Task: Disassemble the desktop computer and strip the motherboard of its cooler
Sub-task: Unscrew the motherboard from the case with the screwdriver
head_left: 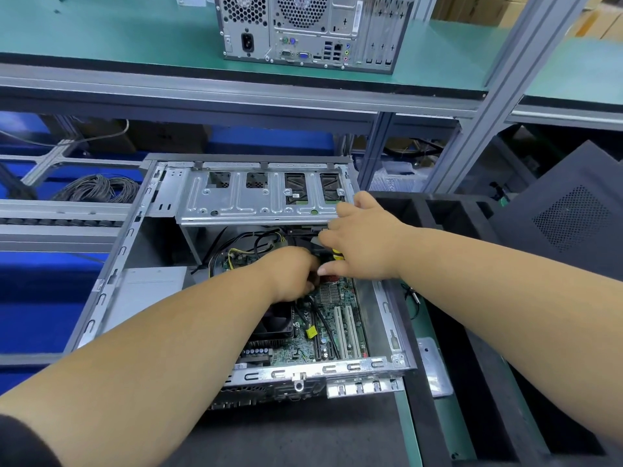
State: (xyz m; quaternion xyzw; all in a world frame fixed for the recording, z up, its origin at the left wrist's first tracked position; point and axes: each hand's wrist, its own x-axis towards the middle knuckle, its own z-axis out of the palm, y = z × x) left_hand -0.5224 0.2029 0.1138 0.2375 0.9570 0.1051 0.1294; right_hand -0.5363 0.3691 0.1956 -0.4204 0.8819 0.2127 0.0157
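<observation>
Deep inside the open case point(111, 274), my left hand point(293, 276) is curled down over something dark just above the cooler point(274, 323); the fingers are bent as if pinching a cable or plug, though I cannot see what they have hold of. My right hand point(362, 244) reaches in from the other side, knuckles up, fingers folded round a tool with a yellow-and-black handle point(336, 253) (a screwdriver, I judge, but the tip is hidden under both hands). The two hands almost meet over the upper part of the motherboard point(337, 318).

The motherboard lies flat in the bottom of the case, with its white slots point(347, 332) and a small silver heatsink point(328, 293) showing to the right of my left wrist. The cooler sits on it, mostly hidden by my left forearm. Above my hands, the metal drive cage point(256, 197) spans the case, and black and yellow wires point(236, 254) loop beneath it.

I judge this an early step: freeing cables or a screw near the cage, with the board not yet out. Next I would need to clear those leads, then reach the cooler's fasteners without scraping the board.

The case rests on a dark mat point(303, 429) on the tabletop; a second computer point(313, 28) stands on the shelf above.
</observation>
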